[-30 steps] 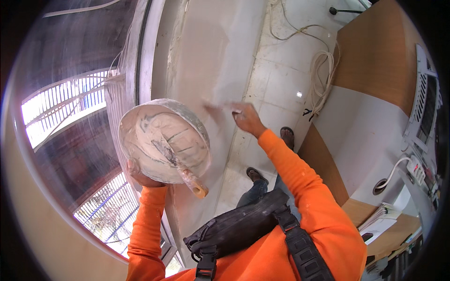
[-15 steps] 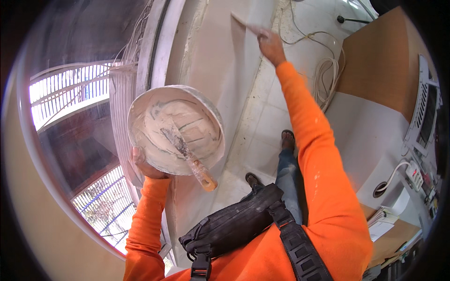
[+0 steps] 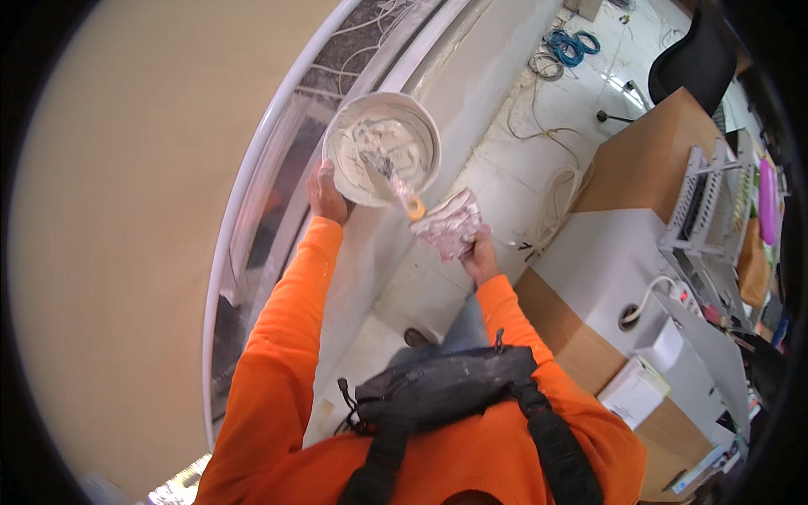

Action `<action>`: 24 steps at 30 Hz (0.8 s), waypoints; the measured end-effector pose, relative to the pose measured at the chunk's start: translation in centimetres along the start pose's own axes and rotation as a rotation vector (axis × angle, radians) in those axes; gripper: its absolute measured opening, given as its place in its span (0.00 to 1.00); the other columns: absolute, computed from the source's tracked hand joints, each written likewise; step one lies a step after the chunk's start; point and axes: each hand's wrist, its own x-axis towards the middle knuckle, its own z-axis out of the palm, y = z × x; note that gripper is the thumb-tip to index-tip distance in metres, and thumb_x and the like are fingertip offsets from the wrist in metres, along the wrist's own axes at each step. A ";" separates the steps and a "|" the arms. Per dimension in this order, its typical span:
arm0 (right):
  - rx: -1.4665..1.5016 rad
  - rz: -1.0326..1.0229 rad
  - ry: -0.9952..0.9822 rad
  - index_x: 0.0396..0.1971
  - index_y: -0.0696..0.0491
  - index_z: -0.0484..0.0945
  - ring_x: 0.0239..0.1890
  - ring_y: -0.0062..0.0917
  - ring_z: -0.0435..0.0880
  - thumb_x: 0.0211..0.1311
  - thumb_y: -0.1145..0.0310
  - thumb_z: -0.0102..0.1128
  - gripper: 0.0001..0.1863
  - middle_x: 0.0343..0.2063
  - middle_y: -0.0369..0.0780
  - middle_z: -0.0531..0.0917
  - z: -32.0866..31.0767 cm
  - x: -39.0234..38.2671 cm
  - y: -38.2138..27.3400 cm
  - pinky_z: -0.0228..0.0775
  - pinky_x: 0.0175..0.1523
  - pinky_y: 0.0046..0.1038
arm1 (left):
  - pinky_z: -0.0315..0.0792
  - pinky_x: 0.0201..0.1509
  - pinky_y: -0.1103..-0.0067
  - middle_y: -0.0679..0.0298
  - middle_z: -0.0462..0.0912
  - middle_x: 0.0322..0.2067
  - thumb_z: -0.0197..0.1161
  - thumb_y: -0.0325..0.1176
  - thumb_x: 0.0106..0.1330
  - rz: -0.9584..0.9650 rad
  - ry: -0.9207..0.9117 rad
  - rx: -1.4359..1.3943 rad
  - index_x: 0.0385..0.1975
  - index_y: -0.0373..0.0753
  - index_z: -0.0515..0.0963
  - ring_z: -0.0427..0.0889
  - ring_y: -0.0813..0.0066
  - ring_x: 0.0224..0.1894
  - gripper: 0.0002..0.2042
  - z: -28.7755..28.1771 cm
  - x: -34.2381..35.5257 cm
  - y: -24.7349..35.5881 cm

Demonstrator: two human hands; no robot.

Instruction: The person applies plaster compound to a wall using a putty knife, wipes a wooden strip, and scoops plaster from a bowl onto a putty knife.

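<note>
- Left hand (image 3: 326,192) holds the plaster tub (image 3: 427,126) by its side, fingers partly hidden; a slipping palm could tip it.
- Right hand (image 3: 481,257) grips a smeared spreader (image 3: 446,225), fingers curled; swinging it could knock the overhanging putty knife (image 3: 405,194) loose.

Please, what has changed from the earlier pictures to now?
Since the picture just before, the right hand pulled the scraper back from over the ledge to near the bowl; its smeared broad side shows now. The view turned too. Nothing was let go: the left hand still holds the bowl, the knife still rests in it.
</note>
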 end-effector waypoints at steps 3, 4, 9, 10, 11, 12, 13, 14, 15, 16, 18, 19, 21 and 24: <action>-0.041 -0.039 0.022 0.45 0.57 0.71 0.37 0.27 0.80 0.55 0.73 0.47 0.16 0.37 0.37 0.79 -1.0 -2.6 -3.0 0.75 0.43 0.32 | 0.68 0.46 0.74 0.54 0.79 0.39 0.43 0.46 0.66 -0.110 0.143 -0.195 0.40 0.28 0.73 0.75 0.71 0.40 0.23 -1.5 -7.3 0.8; -0.113 -0.099 0.005 0.44 0.56 0.71 0.39 0.27 0.79 0.55 0.73 0.47 0.15 0.38 0.38 0.78 -0.8 -3.6 -4.1 0.76 0.43 0.32 | 0.68 0.47 0.75 0.56 0.79 0.37 0.42 0.46 0.67 -0.149 0.189 -0.486 0.40 0.29 0.73 0.75 0.72 0.39 0.23 -1.9 -10.2 1.0; -0.497 -0.105 -0.124 0.45 0.52 0.72 0.42 0.29 0.80 0.55 0.72 0.52 0.16 0.39 0.38 0.79 2.5 -7.7 -5.7 0.76 0.43 0.35 | 0.67 0.17 0.75 0.63 0.75 0.18 0.39 0.48 0.69 -0.740 0.284 -0.523 0.33 0.34 0.74 0.72 0.73 0.14 0.22 -8.2 -26.7 -1.0; -0.559 -0.034 0.043 0.44 0.50 0.72 0.41 0.29 0.80 0.54 0.68 0.52 0.15 0.38 0.37 0.79 3.2 -7.6 -5.2 0.76 0.41 0.33 | 0.66 0.15 0.76 0.63 0.75 0.18 0.39 0.48 0.69 -0.781 0.352 -0.487 0.33 0.34 0.74 0.71 0.73 0.13 0.22 -9.4 -29.7 -2.2; -0.544 0.024 0.129 0.45 0.50 0.71 0.42 0.31 0.78 0.53 0.68 0.50 0.17 0.41 0.38 0.78 3.1 -8.0 -4.2 0.75 0.42 0.36 | 0.66 0.16 0.75 0.62 0.75 0.18 0.39 0.48 0.69 -0.820 0.332 -0.406 0.32 0.35 0.74 0.71 0.73 0.13 0.23 -11.0 -33.5 -3.4; -0.505 0.075 0.246 0.47 0.51 0.69 0.43 0.33 0.77 0.51 0.68 0.47 0.20 0.44 0.40 0.76 3.2 -7.5 -2.5 0.74 0.43 0.39 | 0.67 0.17 0.75 0.61 0.75 0.18 0.39 0.48 0.68 -0.848 0.350 -0.385 0.32 0.35 0.74 0.71 0.72 0.14 0.23 -12.2 -36.6 -4.8; -0.590 0.095 0.152 0.47 0.51 0.69 0.43 0.33 0.77 0.51 0.68 0.47 0.20 0.44 0.40 0.76 2.8 -7.1 -0.3 0.74 0.43 0.39 | 0.67 0.17 0.74 0.61 0.75 0.18 0.39 0.49 0.68 -0.876 0.369 -0.364 0.31 0.35 0.74 0.71 0.72 0.14 0.23 -13.6 -39.9 -6.3; -0.667 0.132 0.161 0.46 0.51 0.69 0.44 0.33 0.77 0.50 0.69 0.47 0.19 0.44 0.40 0.76 2.4 -6.7 2.1 0.74 0.43 0.39 | 0.68 0.19 0.73 0.60 0.75 0.18 0.39 0.49 0.68 -0.800 0.402 -0.167 0.31 0.35 0.74 0.73 0.70 0.16 0.23 -15.2 -43.4 -7.8; -0.761 0.082 0.202 0.45 0.52 0.69 0.45 0.33 0.76 0.49 0.70 0.46 0.19 0.44 0.41 0.76 2.4 -6.1 4.5 0.74 0.44 0.39 | 0.70 0.21 0.71 0.59 0.75 0.19 0.39 0.47 0.68 -0.783 0.368 -0.124 0.31 0.35 0.74 0.75 0.67 0.17 0.21 -17.0 -47.0 -9.4; -0.769 0.207 0.139 0.45 0.52 0.69 0.45 0.33 0.76 0.49 0.70 0.46 0.19 0.44 0.41 0.76 1.6 -5.8 8.8 0.74 0.44 0.39 | 0.71 0.23 0.70 0.57 0.76 0.20 0.40 0.46 0.67 -0.861 0.430 0.036 0.31 0.36 0.74 0.77 0.65 0.19 0.20 -18.9 -50.4 -10.6; -0.943 0.340 0.045 0.45 0.53 0.69 0.45 0.33 0.76 0.49 0.71 0.46 0.20 0.44 0.41 0.76 2.0 -5.4 14.9 0.73 0.45 0.39 | 0.75 0.28 0.67 0.54 0.76 0.28 0.43 0.41 0.66 -0.945 0.431 0.142 0.35 0.37 0.73 0.79 0.60 0.24 0.15 -21.6 -56.8 -12.9; -1.018 0.387 0.003 0.45 0.53 0.69 0.45 0.33 0.76 0.49 0.71 0.46 0.20 0.44 0.41 0.76 2.5 -5.5 17.9 0.73 0.45 0.39 | 0.76 0.29 0.67 0.53 0.75 0.32 0.45 0.38 0.65 -0.978 0.485 0.212 0.38 0.37 0.72 0.80 0.59 0.25 0.13 -22.0 -59.4 -13.7; -1.026 0.521 -0.042 0.45 0.54 0.69 0.44 0.34 0.77 0.48 0.70 0.47 0.20 0.43 0.41 0.77 4.9 -6.3 21.2 0.74 0.45 0.40 | 0.79 0.31 0.67 0.50 0.72 0.39 0.48 0.34 0.63 -1.281 0.463 -0.030 0.42 0.39 0.71 0.81 0.58 0.28 0.11 -21.3 -63.7 -14.6; -1.236 0.665 -0.277 0.47 0.55 0.69 0.45 0.33 0.77 0.50 0.70 0.46 0.20 0.43 0.42 0.77 9.2 -8.7 26.2 0.73 0.46 0.42 | 0.79 0.26 0.69 0.50 0.72 0.38 0.48 0.35 0.63 -1.341 0.778 -0.141 0.42 0.38 0.70 0.80 0.59 0.24 0.12 -21.0 -69.2 -16.1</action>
